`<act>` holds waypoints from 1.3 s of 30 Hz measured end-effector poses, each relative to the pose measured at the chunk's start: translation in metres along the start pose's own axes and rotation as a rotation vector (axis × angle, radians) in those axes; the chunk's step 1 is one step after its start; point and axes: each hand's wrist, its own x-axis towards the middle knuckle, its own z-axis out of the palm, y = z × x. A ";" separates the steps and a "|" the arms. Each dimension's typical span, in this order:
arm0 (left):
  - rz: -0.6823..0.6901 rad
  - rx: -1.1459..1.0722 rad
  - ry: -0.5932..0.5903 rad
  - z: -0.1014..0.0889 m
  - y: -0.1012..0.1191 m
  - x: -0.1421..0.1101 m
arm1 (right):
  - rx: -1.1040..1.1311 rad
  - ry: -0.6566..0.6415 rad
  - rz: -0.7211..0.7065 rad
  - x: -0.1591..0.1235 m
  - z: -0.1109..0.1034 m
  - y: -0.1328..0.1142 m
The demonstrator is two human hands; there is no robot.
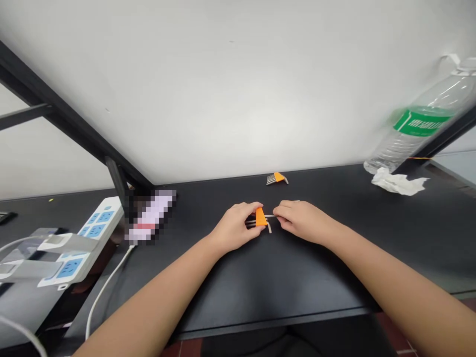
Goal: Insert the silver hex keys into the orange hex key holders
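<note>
Pinching a wedge-shaped orange plastic key holder [261, 217] at the matte black desk's [282, 277] centre, the left hand [236, 229] steadies it; right hand [299, 219] fingertips nip one thin steel key. A matching set [277, 178] lies at twelve o'clock.

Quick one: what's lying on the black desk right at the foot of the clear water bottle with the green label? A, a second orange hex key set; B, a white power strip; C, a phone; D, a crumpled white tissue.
D: a crumpled white tissue lies against the base of the water bottle at the desk's far right.
</note>
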 end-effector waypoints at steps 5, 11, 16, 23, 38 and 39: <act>-0.009 0.018 -0.007 -0.001 0.000 0.000 | 0.090 -0.012 -0.027 0.000 -0.003 0.001; -0.026 -0.003 0.006 0.000 -0.004 -0.001 | 0.179 0.055 -0.028 -0.004 -0.010 0.007; -0.004 0.008 -0.010 0.000 -0.002 0.000 | 0.207 0.046 -0.051 -0.002 -0.008 0.005; 0.065 0.024 -0.085 -0.002 0.010 0.002 | 0.416 0.036 -0.085 0.004 -0.003 -0.018; 0.054 0.034 -0.057 0.000 0.000 0.002 | -0.043 -0.170 0.224 -0.004 -0.017 0.019; 0.056 0.037 -0.060 0.000 0.000 0.002 | -0.019 -0.157 0.219 -0.003 -0.016 0.015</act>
